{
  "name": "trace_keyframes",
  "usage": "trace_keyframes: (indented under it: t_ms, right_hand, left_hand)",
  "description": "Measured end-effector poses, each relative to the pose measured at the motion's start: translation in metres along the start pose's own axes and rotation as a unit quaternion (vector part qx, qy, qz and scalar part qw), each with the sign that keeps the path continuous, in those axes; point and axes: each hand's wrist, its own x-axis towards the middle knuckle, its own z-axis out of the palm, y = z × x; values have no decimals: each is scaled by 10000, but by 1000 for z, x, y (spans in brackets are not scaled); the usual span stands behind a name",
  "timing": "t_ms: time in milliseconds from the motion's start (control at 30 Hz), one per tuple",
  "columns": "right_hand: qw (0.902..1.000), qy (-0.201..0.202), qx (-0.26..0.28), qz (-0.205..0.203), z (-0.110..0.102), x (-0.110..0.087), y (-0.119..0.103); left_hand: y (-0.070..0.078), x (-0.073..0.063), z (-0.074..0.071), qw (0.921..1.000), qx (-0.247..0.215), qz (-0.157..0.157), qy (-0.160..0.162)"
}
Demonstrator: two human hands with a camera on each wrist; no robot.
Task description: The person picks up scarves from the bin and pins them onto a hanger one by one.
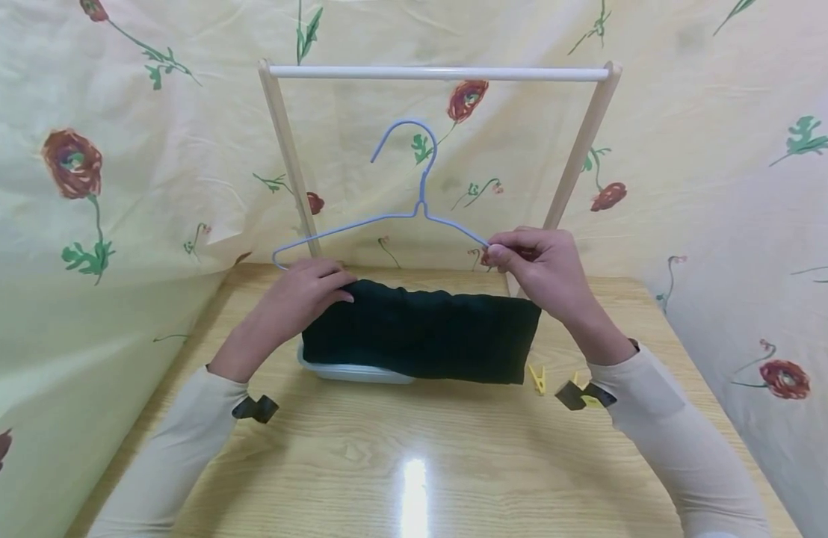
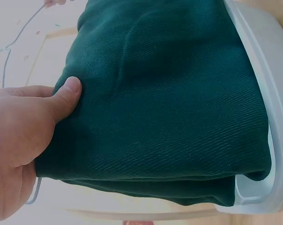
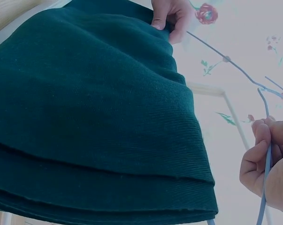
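Observation:
A folded dark green cloth (image 1: 421, 332) hangs in the middle of the head view, below the shoulders of a thin blue wire hanger (image 1: 422, 183). The hanger's lower bar is hidden. My left hand (image 1: 300, 295) pinches the cloth's upper left edge, its thumb on the near face in the left wrist view, other fingers mostly out of sight behind. With thumb and fingers, my right hand (image 1: 545, 273) grips the right shoulder of the hanger. In the right wrist view the wire runs through that hand (image 3: 272, 164), and layered folds show along the cloth's edge.
Behind the hanger stands a rack with a white top bar (image 1: 441, 73) and wooden posts. A pale plastic tray (image 1: 353, 375) sits on the wooden table (image 1: 347, 456), partly covered by the cloth. Yellow clothespins (image 1: 537, 379) lie at right. Floral fabric (image 1: 743, 299) surrounds the table.

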Motion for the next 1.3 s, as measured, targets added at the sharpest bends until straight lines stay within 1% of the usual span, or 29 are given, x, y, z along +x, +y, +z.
trace_keyframes:
  t_ms: [233, 433, 600, 733, 867, 967, 1033, 1133, 1233, 1300]
  right_hand:
    - [10000, 10, -35, 34, 1, 2, 1]
    - [10000, -8, -63, 30, 1, 2, 3]
    - [10000, -7, -53, 15, 1, 2, 5]
    - [9999, -43, -76, 58, 1, 1, 5]
    - [9999, -70, -104, 103, 1, 1, 6]
    - [9999, -98, -89, 79, 1, 2, 7]
    - [9999, -119, -69, 37, 1, 2, 7]
    - [9999, -154, -52, -17, 0, 3, 8]
    - [9998, -177, -51, -51, 0, 3, 8]
    - [9998, -189, -42, -63, 0, 4, 8]
  left_hand:
    - [-1, 4, 3, 9996, -270, -87, -64]
    - [-2, 4, 6, 9994, -308, -12, -142]
    - [-4, 1, 6, 9996, -275, 34, -73]
    - [-4, -4, 5, 9993, -363, 94, 47]
    - [-2, -10, 2, 9987, -429, 66, 273]
    - [-1, -14, -4, 9977, -421, -7, 526]
    - [0, -17, -10, 9961, -431, -25, 767]
    - [-1, -18, -21, 9914, -438, -33, 1233]
    - [-5, -17, -31, 9854, -399, -207, 1644]
    - [-9, -16, -37, 9834, -437, -421, 1710]
